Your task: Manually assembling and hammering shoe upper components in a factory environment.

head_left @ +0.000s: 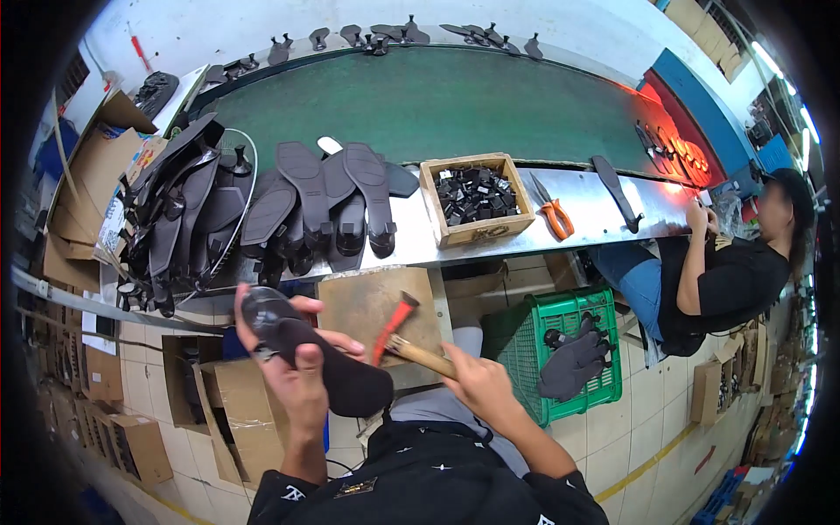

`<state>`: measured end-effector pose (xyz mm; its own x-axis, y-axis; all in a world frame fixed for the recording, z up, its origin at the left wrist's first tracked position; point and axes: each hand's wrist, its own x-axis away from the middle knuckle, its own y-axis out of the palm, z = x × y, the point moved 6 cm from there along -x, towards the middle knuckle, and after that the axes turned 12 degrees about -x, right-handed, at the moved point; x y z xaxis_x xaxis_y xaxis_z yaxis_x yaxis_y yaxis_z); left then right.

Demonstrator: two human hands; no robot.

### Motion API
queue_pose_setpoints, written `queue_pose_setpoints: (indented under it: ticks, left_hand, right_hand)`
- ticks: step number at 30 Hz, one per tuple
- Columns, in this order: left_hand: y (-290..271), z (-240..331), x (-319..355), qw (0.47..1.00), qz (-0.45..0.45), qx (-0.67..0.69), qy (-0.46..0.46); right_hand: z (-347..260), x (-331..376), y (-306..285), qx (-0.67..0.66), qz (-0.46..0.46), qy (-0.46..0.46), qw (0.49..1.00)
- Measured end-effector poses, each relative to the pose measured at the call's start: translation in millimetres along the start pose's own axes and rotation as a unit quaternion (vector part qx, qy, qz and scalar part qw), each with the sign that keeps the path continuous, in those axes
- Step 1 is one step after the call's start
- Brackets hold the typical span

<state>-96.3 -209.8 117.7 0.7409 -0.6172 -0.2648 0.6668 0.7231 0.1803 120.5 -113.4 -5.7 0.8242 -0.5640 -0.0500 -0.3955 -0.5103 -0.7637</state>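
My left hand [302,385] is wrapped round a black shoe sole [350,372], holding it up in front of me with its wide rounded end toward my lap. My right hand [483,385] grips the wooden handle of a hammer [422,355] with a red head. The hammer head hangs over a worn tan work board [350,306], to the right of the sole and apart from it. Beyond the board, several black heeled soles [302,175] lie piled on the metal bench. A wooden box [486,232] full of small black pieces stands right of them.
Orange-handled pliers [556,219] and a single heeled sole [618,192] lie right of the box. Behind runs a green conveyor belt [420,105]. A green crate [507,332] with soles stands at my right. Another person [735,271] sits further right. Cardboard boxes [241,411] stand at left.
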Motion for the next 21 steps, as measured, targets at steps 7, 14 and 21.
queue_pose_setpoints:
  ticks: [7, 14, 21]
  left_hand:
    - [6.7, -115.4, -0.6, 0.781, -0.119, -0.608, 0.080]
    - [90.6, -61.5, -72.0, 0.809, -0.223, -0.465, 0.281]
    - [246.6, -171.8, -144.6, 0.654, -0.362, -0.563, 0.352]
  right_hand:
    - [48.1, 125.8, -27.8, -0.174, 0.225, 0.181, 0.941]
    - [33.9, 168.8, -11.2, -0.770, 0.449, 0.126, 0.436]
    - [50.3, 162.8, 2.9, -0.610, 0.451, 0.275, 0.591]
